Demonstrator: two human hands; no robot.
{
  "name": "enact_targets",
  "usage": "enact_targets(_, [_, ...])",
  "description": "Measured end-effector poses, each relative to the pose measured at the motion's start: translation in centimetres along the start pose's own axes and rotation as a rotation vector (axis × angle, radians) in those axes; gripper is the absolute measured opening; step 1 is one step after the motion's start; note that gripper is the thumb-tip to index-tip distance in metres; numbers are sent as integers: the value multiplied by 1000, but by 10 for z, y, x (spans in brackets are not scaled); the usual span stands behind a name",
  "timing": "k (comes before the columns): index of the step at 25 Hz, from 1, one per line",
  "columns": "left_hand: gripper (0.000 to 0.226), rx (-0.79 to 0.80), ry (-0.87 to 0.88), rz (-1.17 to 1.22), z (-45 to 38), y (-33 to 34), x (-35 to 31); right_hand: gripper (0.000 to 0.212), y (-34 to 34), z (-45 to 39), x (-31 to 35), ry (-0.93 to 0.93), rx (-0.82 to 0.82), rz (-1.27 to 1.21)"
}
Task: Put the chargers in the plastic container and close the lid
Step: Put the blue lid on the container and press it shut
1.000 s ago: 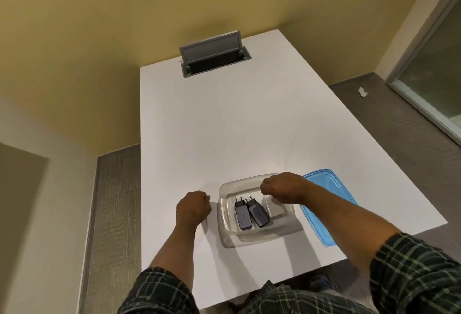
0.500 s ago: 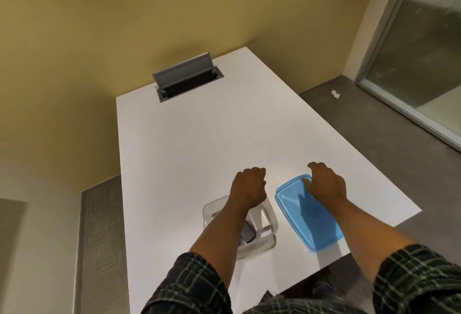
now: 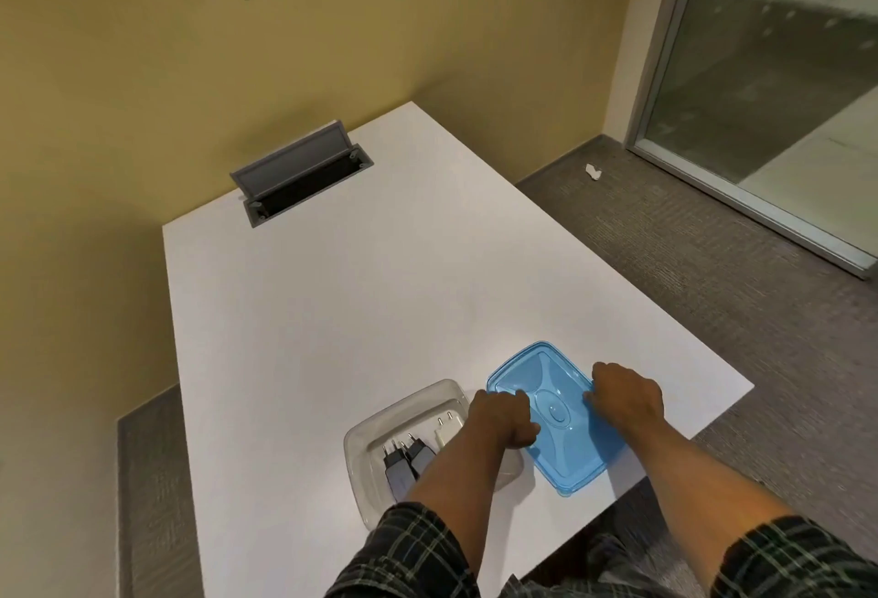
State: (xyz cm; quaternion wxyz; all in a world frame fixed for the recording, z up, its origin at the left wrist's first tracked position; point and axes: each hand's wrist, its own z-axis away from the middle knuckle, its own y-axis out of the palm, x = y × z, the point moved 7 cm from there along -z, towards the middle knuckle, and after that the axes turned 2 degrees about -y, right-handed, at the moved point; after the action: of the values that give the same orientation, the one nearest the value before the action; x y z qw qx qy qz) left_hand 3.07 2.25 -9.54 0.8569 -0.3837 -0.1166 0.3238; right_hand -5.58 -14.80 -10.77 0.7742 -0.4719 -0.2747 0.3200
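Observation:
A clear plastic container point(image 3: 380, 421) sits near the front edge of the white table point(image 3: 356, 303). Inside it lie two dark grey chargers point(image 3: 404, 459) and a white charger point(image 3: 449, 429), partly hidden by my left forearm. To its right the blue lid point(image 3: 558, 412) lies on the table. My left hand point(image 3: 501, 419) grips the lid's left edge and my right hand point(image 3: 627, 395) grips its right edge.
An open grey cable hatch point(image 3: 304, 174) is set into the far end of the table. The table's right edge runs close past the lid. A glass door point(image 3: 784, 75) and grey carpet lie to the right, with a white scrap point(image 3: 592, 171) on the floor.
My left hand crossed from the container over to the lid's left edge. My right hand settled on the lid's right edge. The view shifted.

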Motion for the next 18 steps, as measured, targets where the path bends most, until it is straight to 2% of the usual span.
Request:
enact_targets(4, [51,53,-37,36,-4,2,-9,21,10,-3,-9,25,24,-49])
enact_targets(10, [72,103,-38,203,-14,2,-7,12,9,-10,-16,140,30,-410])
enact_targets(13, [80,-49,-22,488,-8,-25,5,15,-25,-13,0,59,-99,-574])
enact_targets(16, [83,-307,-148,887,-4,-62,41,10,-65,-13,25,-98,-230,-650])
enact_targets(18, [87,-426,-245,1228,1,-78,70,9,-86,-12,49,-239,-310,-643])
